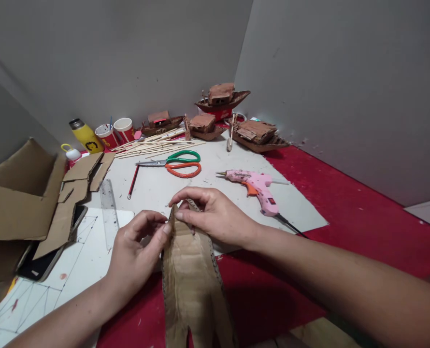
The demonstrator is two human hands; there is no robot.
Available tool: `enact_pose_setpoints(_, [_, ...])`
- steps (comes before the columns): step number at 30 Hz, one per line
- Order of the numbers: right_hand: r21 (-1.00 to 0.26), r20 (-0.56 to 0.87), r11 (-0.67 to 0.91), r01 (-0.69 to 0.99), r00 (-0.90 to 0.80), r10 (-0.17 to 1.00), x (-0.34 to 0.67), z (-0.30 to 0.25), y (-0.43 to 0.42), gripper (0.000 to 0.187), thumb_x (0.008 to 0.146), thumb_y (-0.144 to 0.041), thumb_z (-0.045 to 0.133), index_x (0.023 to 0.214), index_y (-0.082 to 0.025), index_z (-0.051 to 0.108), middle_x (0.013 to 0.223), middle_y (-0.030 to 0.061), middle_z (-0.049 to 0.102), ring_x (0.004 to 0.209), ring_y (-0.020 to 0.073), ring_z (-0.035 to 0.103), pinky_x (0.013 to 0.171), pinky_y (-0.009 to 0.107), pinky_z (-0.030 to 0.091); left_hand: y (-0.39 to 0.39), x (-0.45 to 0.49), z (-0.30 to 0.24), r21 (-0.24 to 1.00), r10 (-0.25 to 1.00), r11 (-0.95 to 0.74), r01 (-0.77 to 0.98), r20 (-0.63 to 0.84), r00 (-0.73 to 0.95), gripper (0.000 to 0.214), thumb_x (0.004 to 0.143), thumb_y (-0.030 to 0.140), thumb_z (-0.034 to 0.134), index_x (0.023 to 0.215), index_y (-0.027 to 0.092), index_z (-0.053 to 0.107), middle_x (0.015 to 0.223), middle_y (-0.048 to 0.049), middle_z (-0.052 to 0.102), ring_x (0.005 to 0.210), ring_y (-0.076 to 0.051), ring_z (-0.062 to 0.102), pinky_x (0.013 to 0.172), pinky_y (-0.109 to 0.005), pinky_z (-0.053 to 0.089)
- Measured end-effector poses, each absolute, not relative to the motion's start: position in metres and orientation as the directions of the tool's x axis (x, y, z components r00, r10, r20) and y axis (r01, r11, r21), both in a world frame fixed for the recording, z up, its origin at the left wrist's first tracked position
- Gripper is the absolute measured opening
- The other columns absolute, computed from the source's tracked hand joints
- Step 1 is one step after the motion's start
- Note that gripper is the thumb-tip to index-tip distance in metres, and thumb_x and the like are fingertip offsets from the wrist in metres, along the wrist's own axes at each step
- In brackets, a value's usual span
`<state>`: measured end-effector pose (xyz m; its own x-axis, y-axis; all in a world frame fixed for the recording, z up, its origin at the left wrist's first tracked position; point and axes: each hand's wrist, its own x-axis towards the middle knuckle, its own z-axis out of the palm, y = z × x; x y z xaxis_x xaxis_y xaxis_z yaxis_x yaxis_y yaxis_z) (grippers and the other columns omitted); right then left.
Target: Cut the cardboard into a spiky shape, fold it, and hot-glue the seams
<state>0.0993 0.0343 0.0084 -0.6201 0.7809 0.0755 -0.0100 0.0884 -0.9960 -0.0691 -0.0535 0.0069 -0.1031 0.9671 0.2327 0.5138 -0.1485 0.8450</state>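
A long piece of corrugated cardboard with folded-up edges stands out before me, its far end held in both hands. My left hand pinches the left edge near the tip between thumb and forefinger. On the tip's other side, my right hand has its thumb inside and its fingers around the outside. At the near end the cardboard is split by a slit. Beyond my hands lie scissors with one green and one orange handle, a red and black pencil, and a pink glue gun with an orange trigger.
Several brown model boats stand at the back, beside a pile of thin wooden sticks. To the left are an open cardboard box, cardboard scraps, a clear ruler, a phone, paper cups and a yellow bottle.
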Motion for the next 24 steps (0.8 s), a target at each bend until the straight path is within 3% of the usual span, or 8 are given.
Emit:
enact_pose_setpoints(5, [-0.995, 0.103, 0.081, -0.063, -0.623, 0.776, 0.102, 0.012, 0.038, 0.008, 0.077, -0.016, 0.06, 0.084, -0.019, 0.062, 0.064, -0.0055, 0.054, 0.055, 0.0108, 0.051, 0.056, 0.024, 0.043, -0.05, -0.069, 0.006, 0.958, 0.995, 0.04, 0.284, -0.011, -0.102, 0.022, 0.09, 0.042, 0.056, 0.086, 0.021, 0.063, 0.076, -0.0003, 0.063, 0.069, -0.014, 0.058, 0.062, -0.024, 0.049])
enact_pose_setpoints(8, [-0.985, 0.17, 0.135, -0.104, -0.572, 0.802, 0.104, 0.015, 0.042, 0.007, 0.076, -0.015, 0.061, 0.082, -0.019, 0.062, 0.067, -0.0041, 0.056, 0.061, 0.012, 0.053, 0.058, 0.025, 0.045, -0.049, -0.066, 0.002, 0.978, 0.978, 0.207, -0.006, -0.207, 0.003, 0.033, 0.093, 0.048, 0.047, 0.096, 0.023, 0.068, 0.088, -0.0049, 0.07, 0.081, -0.02, 0.064, 0.072, -0.032, 0.053])
enact_pose_setpoints(11, [-0.965, 0.259, 0.209, -0.155, -0.501, 0.826, 0.105, 0.015, 0.043, 0.007, 0.075, -0.014, 0.063, 0.08, -0.02, 0.064, 0.073, -0.0025, 0.06, 0.068, 0.0129, 0.056, 0.063, 0.025, 0.047, -0.052, -0.061, 0.002, 0.855, 0.916, 0.4, -0.332, -0.362, 0.171, 0.042, 0.092, 0.053, 0.044, 0.107, 0.023, 0.068, 0.098, -0.0088, 0.073, 0.092, -0.026, 0.067, 0.08, -0.039, 0.053])
enact_pose_setpoints(13, [-0.944, 0.328, 0.261, -0.204, -0.462, 0.824, 0.106, 0.015, 0.043, 0.01, 0.075, -0.013, 0.065, 0.081, -0.02, 0.065, 0.075, -0.002, 0.062, 0.072, 0.0134, 0.057, 0.066, 0.025, 0.048, -0.056, -0.058, 0.003, 0.722, 0.847, 0.53, -0.445, -0.421, 0.325, 0.052, 0.09, 0.059, 0.043, 0.112, 0.02, 0.068, 0.101, -0.0115, 0.073, 0.095, -0.029, 0.068, 0.083, -0.041, 0.052])
enact_pose_setpoints(16, [-0.917, 0.394, 0.313, -0.248, -0.434, 0.81, 0.107, 0.014, 0.041, 0.012, 0.075, -0.011, 0.066, 0.081, -0.021, 0.067, 0.076, -0.0021, 0.065, 0.073, 0.0136, 0.06, 0.069, 0.026, 0.05, -0.063, -0.056, 0.007, 0.578, 0.747, 0.659, -0.482, -0.424, 0.513, 0.068, 0.088, 0.067, 0.038, 0.114, 0.012, 0.068, 0.103, -0.0149, 0.073, 0.095, -0.029, 0.069, 0.09, -0.042, 0.049])
enact_pose_setpoints(18, [-0.907, 0.416, 0.333, -0.257, -0.428, 0.802, 0.109, 0.013, 0.04, 0.011, 0.076, -0.012, 0.069, 0.081, -0.022, 0.067, 0.076, -0.0017, 0.067, 0.072, 0.0136, 0.062, 0.068, 0.026, 0.051, -0.068, -0.056, 0.009, 0.563, 0.725, 0.678, -0.473, -0.406, 0.556, 0.075, 0.087, 0.07, 0.035, 0.111, 0.008, 0.069, 0.1, -0.0161, 0.073, 0.093, -0.028, 0.069, 0.092, -0.04, 0.048])
enact_pose_setpoints(21, [-0.897, 0.434, 0.338, -0.284, -0.43, 0.792, 0.111, 0.011, 0.038, 0.008, 0.078, -0.019, 0.073, 0.082, -0.023, 0.068, 0.078, -0.0001, 0.069, 0.07, 0.0143, 0.064, 0.065, 0.026, 0.054, -0.073, -0.054, 0.013, 0.631, 0.744, 0.652, -0.421, -0.426, 0.514, 0.078, 0.085, 0.072, 0.034, 0.099, 0.006, 0.073, 0.09, -0.0159, 0.074, 0.086, -0.027, 0.068, 0.087, -0.037, 0.049])
enact_pose_setpoints(24, [-0.89, 0.443, 0.313, -0.331, -0.462, 0.768, 0.111, 0.007, 0.036, 0.008, 0.08, -0.025, 0.075, 0.086, -0.024, 0.069, 0.079, 0.0011, 0.071, 0.071, 0.0152, 0.067, 0.065, 0.026, 0.055, -0.077, -0.052, 0.016, 0.781, 0.821, 0.547, -0.302, -0.428, 0.378, 0.071, 0.086, 0.07, 0.036, 0.094, 0.009, 0.072, 0.081, -0.0128, 0.073, 0.078, -0.025, 0.068, 0.078, -0.035, 0.051])
